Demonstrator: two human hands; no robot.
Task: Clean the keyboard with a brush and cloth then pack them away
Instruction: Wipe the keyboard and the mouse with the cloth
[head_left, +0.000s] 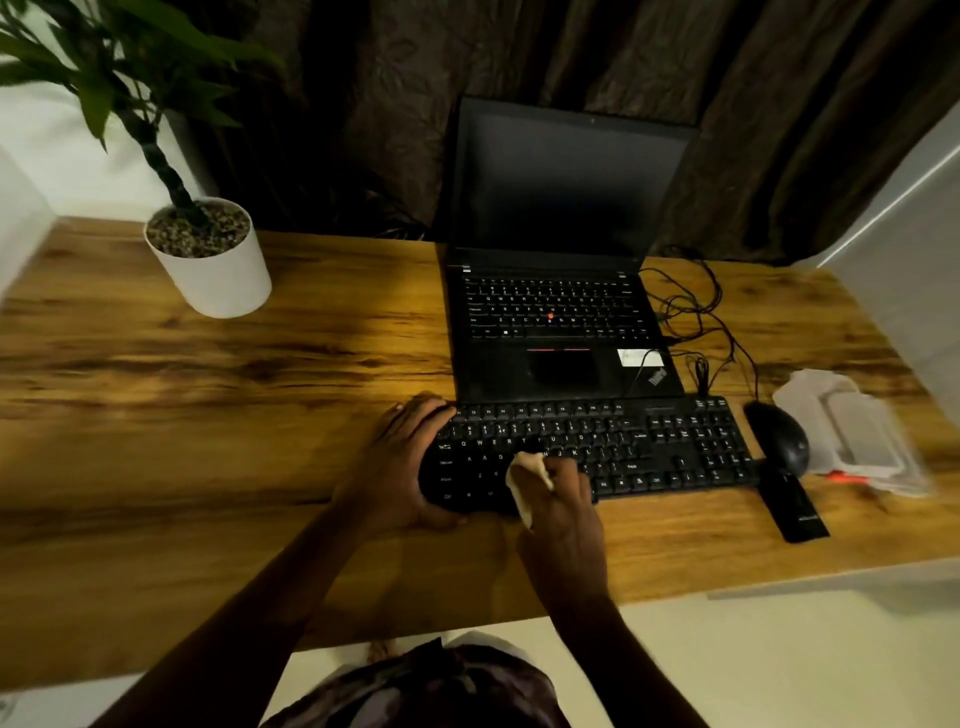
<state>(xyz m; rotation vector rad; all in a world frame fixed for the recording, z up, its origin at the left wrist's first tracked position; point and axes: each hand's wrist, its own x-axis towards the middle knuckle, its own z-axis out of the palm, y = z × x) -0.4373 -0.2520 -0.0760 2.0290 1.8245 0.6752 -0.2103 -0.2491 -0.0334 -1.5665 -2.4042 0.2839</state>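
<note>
1. On my remote feed, the left hand (405, 460) grips the left end of the black keyboard (654, 447), fingers curled over its far edge.
2. The right hand (566, 501) clutches a pale cloth (525, 480), fingers bent around it, and presses it onto the keys in the keyboard's left half.
3. The keyboard lies flat on the wooden desk (208, 415), right in front of an open laptop (561, 312) whose screen is dark.
4. A black mouse (779, 436) sits just beside the keyboard's right end. A flat black bar (795, 506) lies near it, toward the desk's front edge.
5. Clear plastic packaging (852, 431) rests right of the mouse. A small orange item (844, 475) shows at its near edge, and I cannot tell what it is.
6. Thin black cables (696, 312) loop beside the laptop's right side.
7. A plant in a white pot (213, 265) stands at the desk's far left, well apart from the hands.
8. A dark curtain (363, 104) hangs behind the desk.
</note>
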